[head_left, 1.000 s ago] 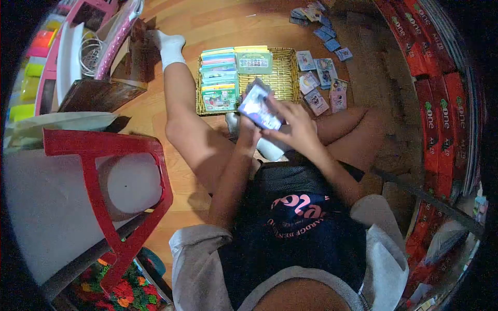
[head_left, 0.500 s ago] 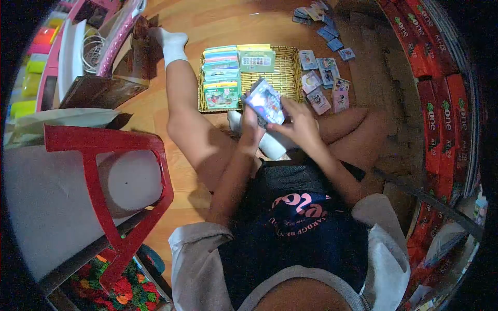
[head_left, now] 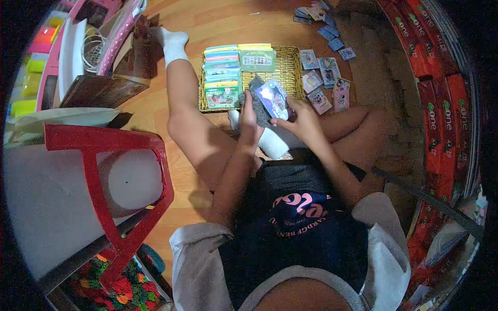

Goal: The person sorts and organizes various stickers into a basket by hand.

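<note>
My left hand [head_left: 250, 120] is closed on a dark grey cloth [head_left: 256, 83], which spreads behind its fingers. My right hand [head_left: 303, 119] pinches a shiny, colourfully printed card pack [head_left: 272, 98] by its right and lower edges. The pack lies tilted over the cloth, just right of my left fingers. Beyond both hands is a woven basket [head_left: 286, 70]. Upright rows of green, blue and yellow packs [head_left: 222, 93] fill its left side, and a green pack [head_left: 258, 60] leans at the back middle.
Loose printed packs [head_left: 318, 101] lie right of the basket, and a further pile [head_left: 328, 32] lies farther back. A red plastic chair [head_left: 98, 192] stands at left, near a cardboard box [head_left: 104, 93]. Stacked red paper reams [head_left: 447, 119] line the right side. My legs flank the basket.
The card pack has shifted right, away from my left fingers, with my right hand on it. More of the grey cloth now shows beneath and beside it.
</note>
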Motion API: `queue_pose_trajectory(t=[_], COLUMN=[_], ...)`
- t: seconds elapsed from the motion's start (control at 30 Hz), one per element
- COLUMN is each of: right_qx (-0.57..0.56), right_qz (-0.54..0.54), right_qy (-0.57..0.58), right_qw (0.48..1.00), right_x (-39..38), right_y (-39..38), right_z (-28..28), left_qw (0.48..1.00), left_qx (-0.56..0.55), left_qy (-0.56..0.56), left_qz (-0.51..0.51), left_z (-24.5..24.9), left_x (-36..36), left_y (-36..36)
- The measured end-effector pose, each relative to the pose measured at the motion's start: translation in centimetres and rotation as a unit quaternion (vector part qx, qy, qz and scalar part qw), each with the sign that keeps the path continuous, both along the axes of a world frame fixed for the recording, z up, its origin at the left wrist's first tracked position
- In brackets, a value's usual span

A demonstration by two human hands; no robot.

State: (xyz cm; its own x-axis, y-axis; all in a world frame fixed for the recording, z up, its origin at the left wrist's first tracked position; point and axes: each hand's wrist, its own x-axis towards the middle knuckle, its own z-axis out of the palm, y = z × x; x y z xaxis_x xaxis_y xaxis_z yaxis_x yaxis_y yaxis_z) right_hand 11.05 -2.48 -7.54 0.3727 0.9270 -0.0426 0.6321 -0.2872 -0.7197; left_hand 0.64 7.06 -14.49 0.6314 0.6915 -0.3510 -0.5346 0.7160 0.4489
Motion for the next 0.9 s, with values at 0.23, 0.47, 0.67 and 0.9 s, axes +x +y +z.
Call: queue_pose_trajectory(t=[0.23,0.47,0.67,0.9], right_qx=[0.043,0.056,0.084,0.06], right_qz=[0.074,0.024,0.024,-0.048], right_qy=[-0.054,-0.094,0.084,0.362], right_qw=[0.995,0.994,0.993,0.929], right_x=[-2.8,-1.8,-0.3,1.6], right_y=[-1.2,0.5,0.1,-1.0], right_z=[0.8,1.1,0.2,-0.4], left_qw=[0.999,0.995,1.0,0.999], left_qx=[0.043,0.096,0.008,0.005], left_qy=[-0.015,-0.007,-0.01,-0.008], left_qz=[-0.015,-0.013,-0.023,0.033], left_z=[3.1,-1.6,0.6,-0.1], left_x=[-1.2,-0.5,0.1,0.4], left_y=[-1.5,-0.8,-0.4,-0.1])
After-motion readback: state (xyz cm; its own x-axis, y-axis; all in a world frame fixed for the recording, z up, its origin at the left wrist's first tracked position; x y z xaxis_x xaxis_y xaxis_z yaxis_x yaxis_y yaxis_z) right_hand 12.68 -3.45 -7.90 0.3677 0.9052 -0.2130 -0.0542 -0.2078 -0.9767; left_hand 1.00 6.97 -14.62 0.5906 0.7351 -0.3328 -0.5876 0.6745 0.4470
